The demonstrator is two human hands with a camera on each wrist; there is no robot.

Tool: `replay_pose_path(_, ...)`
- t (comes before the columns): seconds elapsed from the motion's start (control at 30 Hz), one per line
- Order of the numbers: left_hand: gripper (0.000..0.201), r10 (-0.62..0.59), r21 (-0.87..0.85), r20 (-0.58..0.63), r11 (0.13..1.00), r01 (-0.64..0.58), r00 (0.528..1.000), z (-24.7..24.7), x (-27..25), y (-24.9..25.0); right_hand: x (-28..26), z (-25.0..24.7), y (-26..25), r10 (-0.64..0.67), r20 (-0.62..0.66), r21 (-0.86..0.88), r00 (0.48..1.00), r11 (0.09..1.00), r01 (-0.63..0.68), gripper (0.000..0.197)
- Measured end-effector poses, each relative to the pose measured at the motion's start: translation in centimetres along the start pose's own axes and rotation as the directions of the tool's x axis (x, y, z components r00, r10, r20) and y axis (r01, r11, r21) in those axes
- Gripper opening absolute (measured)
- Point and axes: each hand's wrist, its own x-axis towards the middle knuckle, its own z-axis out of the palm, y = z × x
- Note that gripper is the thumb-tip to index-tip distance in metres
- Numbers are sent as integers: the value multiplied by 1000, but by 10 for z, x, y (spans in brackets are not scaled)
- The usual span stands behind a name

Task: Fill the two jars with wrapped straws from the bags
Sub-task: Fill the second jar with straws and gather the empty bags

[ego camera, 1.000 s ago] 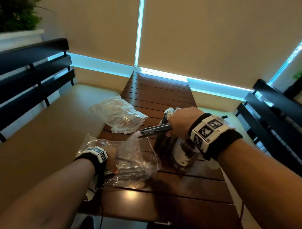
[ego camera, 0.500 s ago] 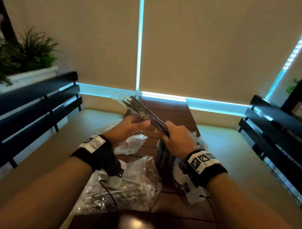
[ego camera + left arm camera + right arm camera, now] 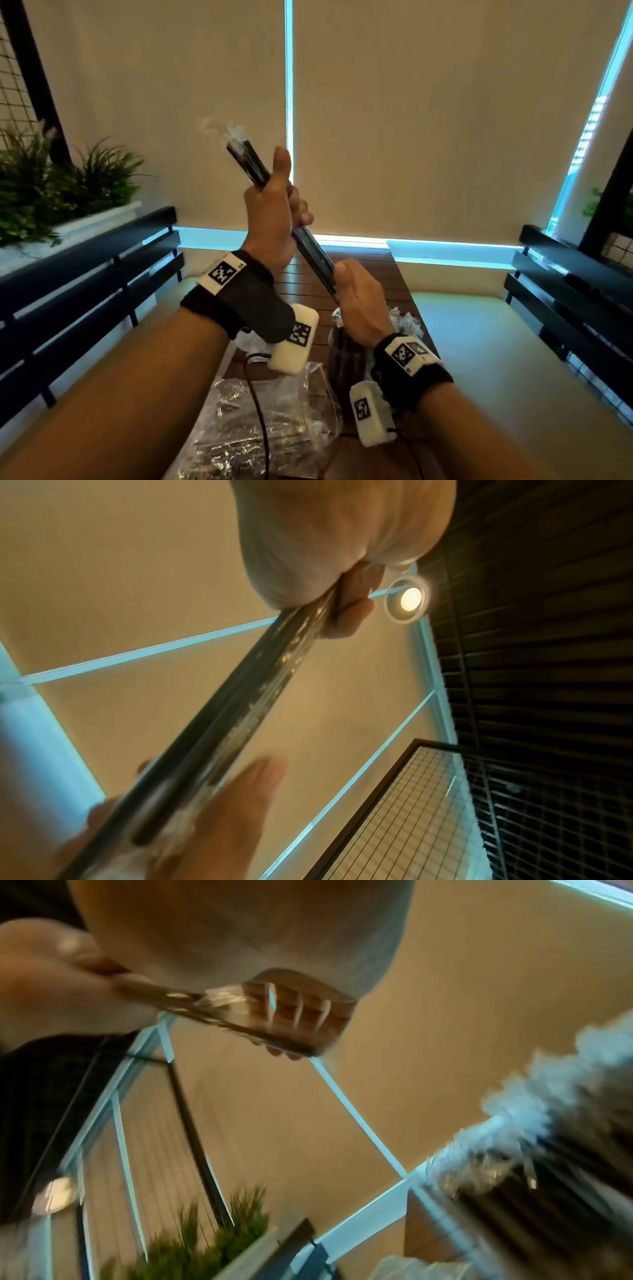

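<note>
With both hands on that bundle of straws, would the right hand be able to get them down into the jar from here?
Probably yes. The right hand grips the bundle of straws at its lower end, with the jar just below its wrist; nothing lies between, though the left hand also holds the bundle.

Dim warm interior; cyan daylight leaks round beige roller blinds [image 3: 445, 120]; round recessed ceiling lamp [image 3: 410, 598] flares; right-wrist view motion-blurred

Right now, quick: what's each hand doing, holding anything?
Left hand: gripping the upper part of the bundle of wrapped straws.
Right hand: gripping the lower end of the same bundle, above the jar.
</note>
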Motion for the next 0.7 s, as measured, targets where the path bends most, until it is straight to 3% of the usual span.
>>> replay_pose_path(0.07, 52, 68, 5, 31, 998, -68, 997, 11, -3, 20, 2, -7, -1, 281, 0, 200, 960, 940, -275, 71)
replay_pose_path(0.1, 51, 96, 12, 55, 995, -96, 994, 17, -5, 26, 2, -9, -5, 406, 80, 304, 910, 860, -410, 73)
replay_pose_path(0.13, 51, 117, 26, 81, 993, -119, 990, 22, -8, 30, 2, -9, -11, 474, 197, 409, 858, 756, -512, 72)
replay_pose_path(0.2, 51, 142, 63, 137, 986, -152, 980, 31, -12, 30, 2, -12, -25, 472, 396, 536, 787, 577, -616, 69)
replay_pose_path(0.27, 53, 165, 106, 181, 977, -186, 969, 36, -14, 26, 6, -16, -36, 454, 481, 589, 750, 467, -660, 73)
replay_pose_path(0.37, 53, 190, 193, 228, 953, -236, 955, 38, -14, 17, 14, -15, -39, 499, 508, 644, 702, 320, -694, 83)
replay_pose_path(0.47, 46, 205, 286, 287, 914, -288, 936, 35, -16, 5, 19, -12, -35, 510, 518, 713, 687, 187, -676, 84)
replay_pose_path(0.7, 43, 138, 421, 460, 836, -352, 877, 29, -27, -18, 22, -13, -37, 388, 595, 743, 704, 68, -666, 84)
